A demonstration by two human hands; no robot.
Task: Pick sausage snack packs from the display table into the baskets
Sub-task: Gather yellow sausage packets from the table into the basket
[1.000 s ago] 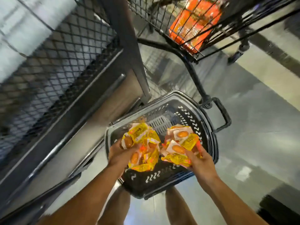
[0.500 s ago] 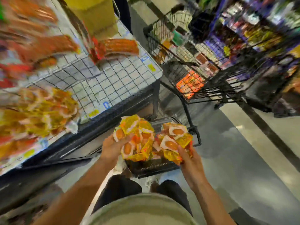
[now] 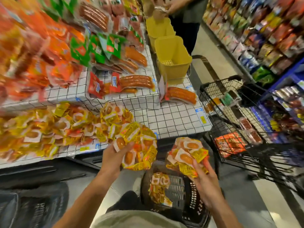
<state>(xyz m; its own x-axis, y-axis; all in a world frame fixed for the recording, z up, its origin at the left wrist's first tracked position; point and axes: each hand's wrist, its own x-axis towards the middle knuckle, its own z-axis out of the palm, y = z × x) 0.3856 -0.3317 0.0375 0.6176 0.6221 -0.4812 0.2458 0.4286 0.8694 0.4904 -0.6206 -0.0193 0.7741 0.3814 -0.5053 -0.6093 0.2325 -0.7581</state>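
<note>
Your left hand (image 3: 111, 157) holds a thick bunch of yellow packs (image 3: 138, 145); its fingers (image 3: 122, 146) are curled round the bunch's near left edge, with the thumb lying across one clear-windowed pack. Your right hand (image 3: 204, 185) holds a second bunch (image 3: 187, 155), and its fingers (image 3: 199, 164) are hooked over the lower right edge of that bunch. The two bunches sit side by side, just apart, in the air in front of the bench (image 3: 172, 119).

Directly below and between your fingers a black basket (image 3: 192, 206) stands on the floor, with a few loose packs (image 3: 159, 186) lying against its left inner wall. The right-hand bunch hangs above the basket's far rim; the left-hand bunch is above its left rim, overlapping the bench's near edge.

Beyond your left fingers the pile (image 3: 65, 127) of the same yellow packs covers the near left part of the bench. Farther beyond, larger sausage packages (image 3: 134, 82) lie on the gridded white cover, much of it blurred. Two yellow bins (image 3: 172, 56) stand at the bench's far right corner. To the right of your right fingers a black wire cart (image 3: 230, 116) holds orange packets, with shelves (image 3: 263, 38) behind it.
</note>
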